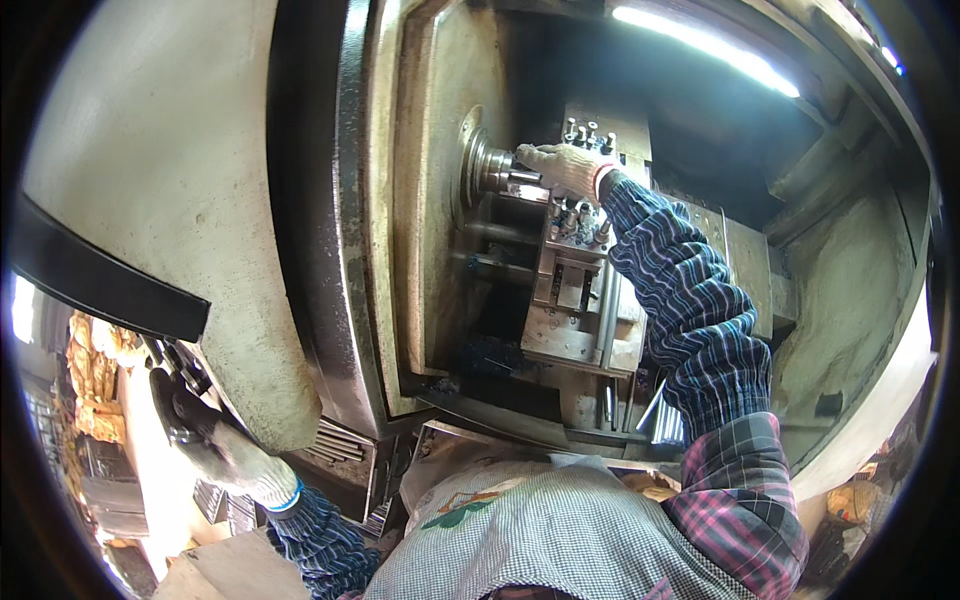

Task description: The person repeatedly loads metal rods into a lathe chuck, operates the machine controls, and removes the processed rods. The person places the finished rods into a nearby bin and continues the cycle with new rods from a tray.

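Note:
My right hand (pixel 565 168), in a white knit glove, reaches into a lathe beside the round steel spindle nose (pixel 492 170). Its fingers are pressed together and point left; what they hold, if anything, is hidden. A short metal bar (pixel 525 177) sticks out of the spindle just below the fingertips. Under and around this hand is the tool post (pixel 575 225) with several upright bolts. At the lower left my left hand (pixel 215 440) wears a white glove with darkened fingers. Those fingers are curled beside several dark metal rods (pixel 172 362); their grip cannot be made out.
A large pale machine cover (pixel 160 170) with a dark lower edge stands between my arms. Below it, a rack holds several metal rods (pixel 338 442). A long silver handle (pixel 608 320) runs down the carriage. A bright tube lamp (pixel 705 50) lights the enclosure.

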`<control>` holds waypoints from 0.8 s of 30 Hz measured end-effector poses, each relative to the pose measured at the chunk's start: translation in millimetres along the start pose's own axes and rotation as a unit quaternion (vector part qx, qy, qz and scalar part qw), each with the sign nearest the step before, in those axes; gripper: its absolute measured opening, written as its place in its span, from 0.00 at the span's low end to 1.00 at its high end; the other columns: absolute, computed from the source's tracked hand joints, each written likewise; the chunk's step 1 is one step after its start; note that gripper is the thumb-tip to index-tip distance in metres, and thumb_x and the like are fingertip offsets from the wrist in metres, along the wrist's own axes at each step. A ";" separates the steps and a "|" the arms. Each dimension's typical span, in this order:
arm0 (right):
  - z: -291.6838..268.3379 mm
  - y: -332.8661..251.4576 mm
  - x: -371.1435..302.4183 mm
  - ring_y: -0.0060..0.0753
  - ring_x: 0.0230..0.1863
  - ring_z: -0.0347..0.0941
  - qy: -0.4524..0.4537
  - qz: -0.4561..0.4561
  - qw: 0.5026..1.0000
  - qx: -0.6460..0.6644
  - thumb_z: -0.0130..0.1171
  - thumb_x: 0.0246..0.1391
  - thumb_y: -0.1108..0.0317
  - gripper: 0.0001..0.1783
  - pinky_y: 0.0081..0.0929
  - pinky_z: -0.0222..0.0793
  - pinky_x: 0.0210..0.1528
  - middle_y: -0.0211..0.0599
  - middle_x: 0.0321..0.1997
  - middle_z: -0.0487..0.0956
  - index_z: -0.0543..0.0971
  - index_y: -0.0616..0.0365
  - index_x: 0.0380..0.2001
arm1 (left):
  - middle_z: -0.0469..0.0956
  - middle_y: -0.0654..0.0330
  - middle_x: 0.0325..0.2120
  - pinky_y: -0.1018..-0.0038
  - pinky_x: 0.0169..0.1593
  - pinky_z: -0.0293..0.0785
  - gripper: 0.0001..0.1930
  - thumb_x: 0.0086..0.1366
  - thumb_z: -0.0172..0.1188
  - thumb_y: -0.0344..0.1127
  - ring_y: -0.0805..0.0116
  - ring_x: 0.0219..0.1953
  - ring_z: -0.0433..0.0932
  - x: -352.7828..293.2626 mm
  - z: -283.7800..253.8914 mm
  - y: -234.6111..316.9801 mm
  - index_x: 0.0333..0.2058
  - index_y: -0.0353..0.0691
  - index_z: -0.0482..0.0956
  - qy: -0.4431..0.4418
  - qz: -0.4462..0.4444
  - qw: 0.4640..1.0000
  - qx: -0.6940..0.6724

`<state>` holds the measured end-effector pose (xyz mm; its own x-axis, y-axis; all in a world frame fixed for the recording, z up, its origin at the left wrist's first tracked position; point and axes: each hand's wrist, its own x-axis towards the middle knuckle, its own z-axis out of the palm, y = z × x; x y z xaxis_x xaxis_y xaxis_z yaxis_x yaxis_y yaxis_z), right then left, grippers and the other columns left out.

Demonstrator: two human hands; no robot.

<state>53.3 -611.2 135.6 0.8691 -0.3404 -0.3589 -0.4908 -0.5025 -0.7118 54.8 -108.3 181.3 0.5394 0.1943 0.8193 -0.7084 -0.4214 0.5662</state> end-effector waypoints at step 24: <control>22.0 66.9 -24.3 0.56 0.51 0.79 0.131 -0.140 0.972 -0.133 0.48 0.71 0.43 0.29 0.45 0.69 0.55 0.54 0.46 0.84 0.83 0.59 0.50 | 0.83 0.57 0.44 0.75 0.51 0.77 0.22 0.66 0.56 0.19 0.70 0.42 0.79 -51.1 -28.1 21.9 0.59 0.34 0.78 -0.059 -0.166 0.984 -0.013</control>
<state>0.7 -619.0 83.3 0.9420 -0.3351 0.0172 -0.2671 -0.7798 -0.5662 -1.1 -102.6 154.3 0.7911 0.2136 0.5732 -0.4946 -0.3281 0.8048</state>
